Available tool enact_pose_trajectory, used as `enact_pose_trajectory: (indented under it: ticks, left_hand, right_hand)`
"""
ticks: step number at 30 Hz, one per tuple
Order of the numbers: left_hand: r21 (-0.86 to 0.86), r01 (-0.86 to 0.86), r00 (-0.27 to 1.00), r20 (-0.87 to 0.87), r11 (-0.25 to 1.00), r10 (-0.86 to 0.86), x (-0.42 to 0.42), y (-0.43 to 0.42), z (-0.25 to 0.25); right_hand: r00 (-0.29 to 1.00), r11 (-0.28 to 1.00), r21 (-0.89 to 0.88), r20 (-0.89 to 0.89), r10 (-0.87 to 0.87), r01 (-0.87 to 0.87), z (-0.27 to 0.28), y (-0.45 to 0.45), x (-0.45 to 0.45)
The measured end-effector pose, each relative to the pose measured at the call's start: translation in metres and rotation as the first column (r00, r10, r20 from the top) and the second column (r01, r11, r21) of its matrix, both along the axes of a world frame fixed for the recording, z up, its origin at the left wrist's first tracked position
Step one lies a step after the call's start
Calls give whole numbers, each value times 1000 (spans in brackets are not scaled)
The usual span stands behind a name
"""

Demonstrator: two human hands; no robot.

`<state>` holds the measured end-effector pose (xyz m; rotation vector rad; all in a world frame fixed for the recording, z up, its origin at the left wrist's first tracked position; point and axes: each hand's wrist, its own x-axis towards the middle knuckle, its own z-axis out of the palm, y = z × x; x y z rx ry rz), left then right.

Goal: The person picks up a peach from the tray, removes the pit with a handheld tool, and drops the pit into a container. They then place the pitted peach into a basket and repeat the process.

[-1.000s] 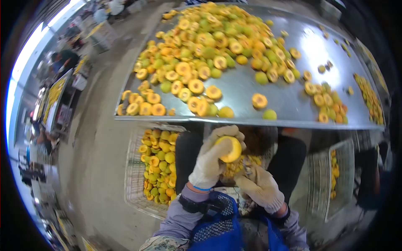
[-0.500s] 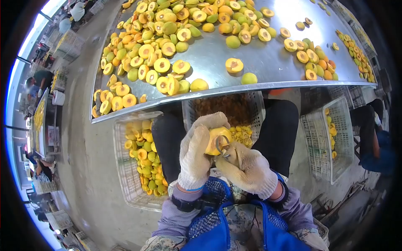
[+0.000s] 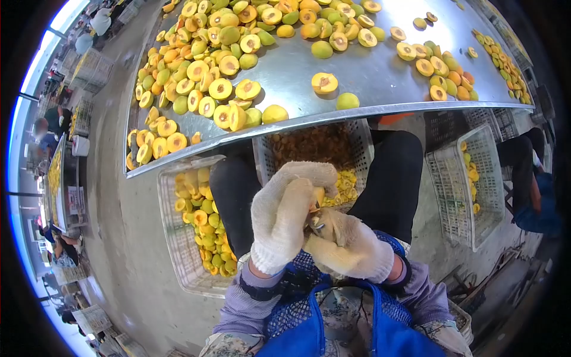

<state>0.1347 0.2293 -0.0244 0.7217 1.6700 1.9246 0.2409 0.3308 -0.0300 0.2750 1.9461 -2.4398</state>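
My left hand [image 3: 278, 217], in a white knit glove, is closed around a yellow peach half [image 3: 319, 195], most of it hidden by the fingers. My right hand [image 3: 352, 247], gloved too, grips a small metal pitting tool [image 3: 318, 224] with a curved end. The tool's tip is against or very near the fruit; the exact contact is covered by the gloves. Both hands meet above a crate [image 3: 365, 152] between my knees, which holds brown pits [image 3: 309, 146] and yellow fruit scraps [image 3: 344, 187].
A metal table [image 3: 380, 77] in front bears a large heap of halved peaches [image 3: 199, 71] and smaller groups at right. Left of my legs stands a crate [image 3: 172, 250] of peach halves; another crate [image 3: 467, 196] stands at right, beside a seated person [image 3: 535, 196].
My left hand has turned over the peach half, so its yellow cut face no longer shows. The tool is now mostly tucked between the gloves. The view has shifted slightly.
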Motion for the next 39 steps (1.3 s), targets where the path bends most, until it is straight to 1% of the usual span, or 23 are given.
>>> enact_pose_trajectory:
  ticks: [1,2,4,5,7,9,11,14,17,19,20,23,27,29,30,31,32,33,34,35,37,38,39]
  left_hand:
    - [-45,-8,999,-31,999,7,-1,2,2]
    - [-45,-5,999,-34,999,3,-4,5,2]
    - [-9,-61,903,-427,998,52,-7,10,2]
    - [-10,-55,904,-424,998,46,-9,10,6]
    - [-106,135,975,191,985,-113,-12,11,19]
    - [-116,156,970,205,981,-130,-13,15,20]
    - [-149,121,967,-207,981,-151,-11,16,20]
    - [-136,171,853,-474,976,-216,-19,20,19]
    - [-99,324,840,-427,941,-334,-27,21,19]
    - [-37,318,790,-541,947,-287,-25,29,21]
    - [28,315,732,-644,949,-224,-25,31,22]
    - [74,434,769,-549,898,-327,-30,34,20]
    - [206,432,769,-592,878,-240,-23,40,6]
    - [481,300,928,53,824,-369,-8,39,0]
    - [294,331,929,-268,897,-255,-18,39,-14]
    - [295,327,930,-268,898,-251,-18,39,-13]
    - [326,172,913,302,930,-275,-18,38,-11]
    - [268,28,593,771,963,-232,-18,37,-10]
    - [245,16,645,738,969,-197,-27,28,-14]
    - [110,-106,834,552,988,28,-33,19,-12]
    - [-130,-258,939,201,957,280,-68,-22,-24]
    - [-244,-394,913,-210,886,349,-93,-40,-42]
    - [-406,-561,716,-675,722,177,-109,-58,-47]
  right_hand:
    - [969,975,-212,221,111,-64,11,5,1]
    - [970,975,-212,219,108,-60,12,8,0]
    - [966,930,-353,188,178,-103,12,12,2]
    - [966,930,-354,191,173,-96,14,14,1]
    - [921,906,-392,269,280,-161,17,18,0]
    - [937,897,-417,231,261,-148,14,19,3]
    - [950,885,-444,192,245,-139,11,21,5]
    - [894,778,-602,231,384,-179,9,26,9]
    - [891,726,-665,206,405,-176,5,27,13]
    - [904,491,-847,27,426,-206,0,24,17]
    - [905,491,-847,27,424,-205,-1,22,18]
    - [934,511,-830,-30,356,-222,0,19,17]
    - [927,413,-887,-41,373,-206,-10,22,18]
    - [918,349,-920,-28,396,-179,-9,23,16]
    - [858,444,-865,31,513,-234,-2,27,12]
    - [783,521,-799,105,614,-301,3,30,6]
    - [593,157,-865,-185,783,-476,-4,33,-4]
    - [589,155,-863,-186,787,-480,4,34,-5]
    - [740,426,-813,-10,672,-398,18,35,-5]
    - [860,657,-706,136,492,-264,26,35,-5]
    - [836,687,-670,180,519,-282,4,42,2]
    - [856,730,-644,226,465,-227,-1,44,1]
    - [873,768,-618,269,407,-168,-3,44,-1]
